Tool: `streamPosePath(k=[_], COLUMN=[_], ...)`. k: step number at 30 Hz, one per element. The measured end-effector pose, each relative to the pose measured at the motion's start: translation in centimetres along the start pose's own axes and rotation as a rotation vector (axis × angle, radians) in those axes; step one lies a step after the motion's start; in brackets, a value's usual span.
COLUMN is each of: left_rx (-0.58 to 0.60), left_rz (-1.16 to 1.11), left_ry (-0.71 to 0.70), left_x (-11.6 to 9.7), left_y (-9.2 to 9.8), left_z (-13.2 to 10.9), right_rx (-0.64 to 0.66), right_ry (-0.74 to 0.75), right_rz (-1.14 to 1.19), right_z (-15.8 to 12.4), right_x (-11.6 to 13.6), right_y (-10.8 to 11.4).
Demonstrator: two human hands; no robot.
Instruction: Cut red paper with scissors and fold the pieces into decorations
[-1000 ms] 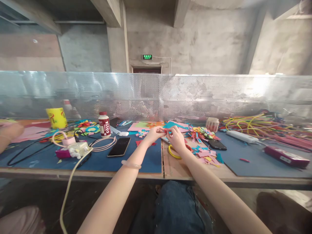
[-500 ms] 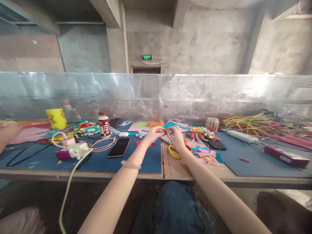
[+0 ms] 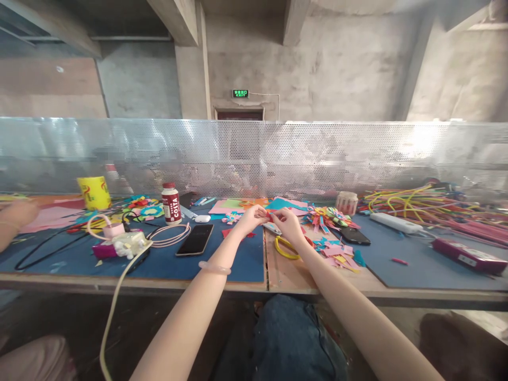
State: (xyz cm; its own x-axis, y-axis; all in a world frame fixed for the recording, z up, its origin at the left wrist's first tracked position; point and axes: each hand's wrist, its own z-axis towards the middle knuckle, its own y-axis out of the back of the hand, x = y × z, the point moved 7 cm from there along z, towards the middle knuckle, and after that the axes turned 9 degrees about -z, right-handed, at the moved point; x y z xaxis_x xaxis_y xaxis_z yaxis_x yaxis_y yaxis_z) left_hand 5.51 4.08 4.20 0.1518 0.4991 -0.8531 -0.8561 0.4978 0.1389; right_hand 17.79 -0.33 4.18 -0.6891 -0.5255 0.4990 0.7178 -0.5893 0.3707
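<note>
Over the middle of the table, my left hand [image 3: 254, 218] and my right hand [image 3: 286, 222] meet fingertip to fingertip. Between them is a small piece of red paper [image 3: 270, 216], pinched from both sides and mostly covered by the fingers. Below my right hand lie scissors with yellow handles [image 3: 286, 248], partly hidden by my forearm. Red paper scraps [image 3: 238, 233] rest on the blue mat under my left wrist. A pink and blue paper flower [image 3: 232, 217] is just left of my left hand. Cut paper strips [image 3: 337, 251] are heaped right of my right forearm.
A black phone [image 3: 195, 239], a Costa bottle [image 3: 171, 203] and a power strip with cables [image 3: 127, 244] stand left. Another phone [image 3: 354, 235], a clear jar [image 3: 346, 203] and pipe cleaners [image 3: 420, 206] are right. Another person's hand [image 3: 18, 217] is at far left.
My fingers have shifted slightly around the red paper, the right hand's fingertips turning a little inward. The view has moved very slightly; the other things lie as before.
</note>
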Motion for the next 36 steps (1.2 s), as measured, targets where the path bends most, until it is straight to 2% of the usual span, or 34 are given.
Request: streamPosePath(k=[16, 22, 30, 36], left_rx=[0.008, 0.010, 0.017, -0.068], left_rz=[0.026, -0.013, -0.004, -0.097], left_ry=[0.073, 0.082, 0.096, 0.096], left_x=[0.3, 0.3, 0.7, 0.8], left_y=[0.1, -0.1, -0.2, 0.5], left_z=[-0.2, -0.2, -0.1, -0.2], right_rx=[0.114, 0.104, 0.121, 0.135], right_ry=[-0.205, -0.174, -0.245, -0.260], right_rz=[0.195, 0.191, 0.223, 0.318], right_z=[-0.2, -0.2, 0.0, 0.0], right_x=[-0.6, -0.4, -1.2, -1.5], right_y=[0.2, 0.1, 0.0, -0.2])
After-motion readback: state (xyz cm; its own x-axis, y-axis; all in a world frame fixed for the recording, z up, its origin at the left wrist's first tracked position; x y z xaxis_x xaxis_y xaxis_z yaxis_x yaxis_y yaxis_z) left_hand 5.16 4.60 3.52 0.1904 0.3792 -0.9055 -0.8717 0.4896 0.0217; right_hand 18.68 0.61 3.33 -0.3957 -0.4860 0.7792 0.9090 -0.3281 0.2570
